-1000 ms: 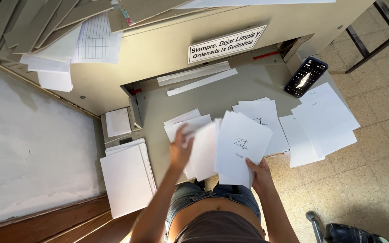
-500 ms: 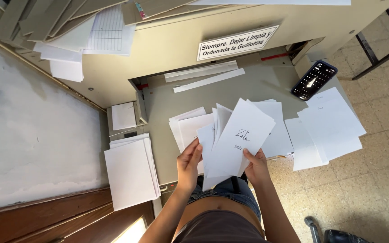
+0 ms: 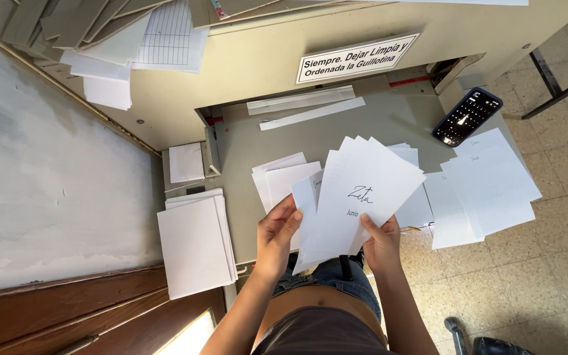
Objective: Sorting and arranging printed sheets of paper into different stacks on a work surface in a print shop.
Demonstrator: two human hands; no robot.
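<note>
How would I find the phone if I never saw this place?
Start at the big grey cutting table with white paper all over it. Look at the table's far right corner, above the fanned stack of white sheets. The phone is the one dark, shiny rectangle there, lying slanted with a lit screen.

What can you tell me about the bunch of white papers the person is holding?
The fanned sheets are white, thin paper, spread like a hand of cards. The front sheet bears a little dark handwriting near its middle. They tilt to the right above the grey machine table. The left hand pinches their lower left edge, and the right hand grips the bottom, thumb on the front sheet.
</note>
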